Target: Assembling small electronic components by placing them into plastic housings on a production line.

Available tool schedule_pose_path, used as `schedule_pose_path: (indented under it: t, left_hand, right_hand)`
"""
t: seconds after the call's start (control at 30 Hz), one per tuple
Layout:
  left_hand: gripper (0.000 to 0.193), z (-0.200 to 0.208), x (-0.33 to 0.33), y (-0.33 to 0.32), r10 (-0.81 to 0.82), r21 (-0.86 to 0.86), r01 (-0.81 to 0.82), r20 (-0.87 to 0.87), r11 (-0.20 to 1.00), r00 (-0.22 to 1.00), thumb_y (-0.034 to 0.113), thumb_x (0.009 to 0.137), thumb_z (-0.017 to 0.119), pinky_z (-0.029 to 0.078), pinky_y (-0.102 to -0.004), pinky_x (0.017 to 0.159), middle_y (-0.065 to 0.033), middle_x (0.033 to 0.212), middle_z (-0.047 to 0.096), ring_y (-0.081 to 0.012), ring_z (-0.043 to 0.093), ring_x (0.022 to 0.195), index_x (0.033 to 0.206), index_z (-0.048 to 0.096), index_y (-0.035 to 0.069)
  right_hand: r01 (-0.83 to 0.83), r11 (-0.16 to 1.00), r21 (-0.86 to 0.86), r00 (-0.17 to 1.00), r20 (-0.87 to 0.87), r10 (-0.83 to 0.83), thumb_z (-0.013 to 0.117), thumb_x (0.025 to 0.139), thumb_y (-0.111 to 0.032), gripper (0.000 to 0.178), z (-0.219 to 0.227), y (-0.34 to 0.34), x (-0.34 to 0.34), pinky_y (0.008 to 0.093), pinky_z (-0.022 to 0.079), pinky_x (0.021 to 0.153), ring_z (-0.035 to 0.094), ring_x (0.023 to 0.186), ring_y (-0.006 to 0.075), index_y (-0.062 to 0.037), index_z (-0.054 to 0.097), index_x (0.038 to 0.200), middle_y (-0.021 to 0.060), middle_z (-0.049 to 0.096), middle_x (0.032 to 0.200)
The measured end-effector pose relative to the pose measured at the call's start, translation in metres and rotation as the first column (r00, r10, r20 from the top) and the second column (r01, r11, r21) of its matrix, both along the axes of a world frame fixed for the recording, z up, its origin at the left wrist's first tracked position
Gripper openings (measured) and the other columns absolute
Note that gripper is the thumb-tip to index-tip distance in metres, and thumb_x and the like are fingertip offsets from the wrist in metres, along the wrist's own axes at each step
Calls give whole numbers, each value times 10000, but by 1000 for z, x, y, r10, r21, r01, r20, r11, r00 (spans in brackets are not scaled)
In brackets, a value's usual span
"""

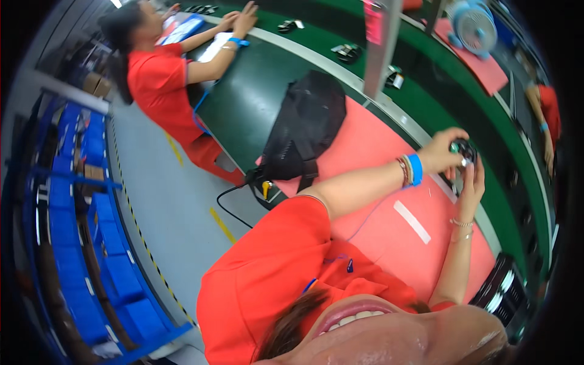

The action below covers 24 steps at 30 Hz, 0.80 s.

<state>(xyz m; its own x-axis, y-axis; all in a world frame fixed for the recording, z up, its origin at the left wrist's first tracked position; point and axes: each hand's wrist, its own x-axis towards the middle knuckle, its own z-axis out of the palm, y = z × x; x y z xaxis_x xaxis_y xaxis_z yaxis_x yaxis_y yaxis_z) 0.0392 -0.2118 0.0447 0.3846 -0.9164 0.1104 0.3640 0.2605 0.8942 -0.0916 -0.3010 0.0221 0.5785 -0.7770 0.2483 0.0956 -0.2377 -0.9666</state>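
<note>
Both of my hands meet at the right, over the edge between the pink mat (389,237) and the green conveyor belt (435,73). Between them is a small, round black part with a shiny spot (463,151); its exact kind is too small to tell. My left hand (443,151), with a blue band at its wrist, grips the part from the left. Fingers of my right hand (471,182) close on it from below. A white strip (412,222) lies on the mat below my left wrist.
A black bag (307,125) lies on the bench, left of my forearm. A metal post (382,55) rises beside the belt, which carries several black parts. A co-worker in red (159,79) works at the far left. Blue bins (121,277) fill a left rack; a blue fan (476,29) stands far right.
</note>
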Motion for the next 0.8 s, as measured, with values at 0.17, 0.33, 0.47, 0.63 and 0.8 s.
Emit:
schedule_pose_path:
  t: [0.17, 0.33, 0.47, 0.63, 0.8]
  left_hand:
    - [474, -2, -20, 0, 95, -108, -86, 90, 990, 991, -61, 782, 515, 485, -257, 439, -100, 747, 577, -126, 567, 497, 1225, 380, 38]
    - [490, -8, -26, 2, 129, -172, -119, 53, 978, 990, -24, 802, 532, 496, -262, 481, -103, 801, 570, -119, 566, 535, 1253, 350, 45]
    - [610, -24, -21, -5, 236, -221, -207, 112, 953, 965, 25, 815, 571, 507, -265, 505, -118, 988, 562, -139, 607, 653, 1349, 281, 70]
    - [701, -37, -10, -4, 264, -70, -255, 206, 965, 942, 158, 863, 560, 514, -291, 573, -207, 1240, 479, -155, 613, 687, 1420, 138, 96]
    - [534, -34, -11, -18, 198, 50, -211, 187, 976, 962, 115, 869, 526, 516, -277, 562, -196, 1164, 535, -165, 617, 657, 1341, 296, 15]
  right_hand:
    - [-160, 968, 191, 983, 118, 140, 502, 938, -179, 270, 8, 4, -5, 192, 408, 645, 488, 724, 35, 26, 529, 1111, -17, 545, 850]
    - [-110, 993, 47, 989, 103, 104, 505, 934, -176, 264, 7, 1, -1, 197, 411, 640, 496, 717, 45, 22, 529, 1107, 3, 563, 853]
    - [-52, 997, -50, 998, 33, 54, 527, 916, -138, 407, 9, 3, 9, 236, 458, 766, 560, 891, 111, 40, 421, 1268, 91, 577, 1064]
    - [74, 963, -259, 992, -76, -97, 549, 904, -209, 447, 42, -55, 27, 220, 415, 723, 510, 834, 105, -2, 441, 1284, 49, 550, 1035]
    - [149, 947, -283, 924, -300, -236, 534, 893, -296, 498, 12, -157, 3, 209, 396, 683, 483, 778, 89, -33, 448, 1308, 53, 552, 997]
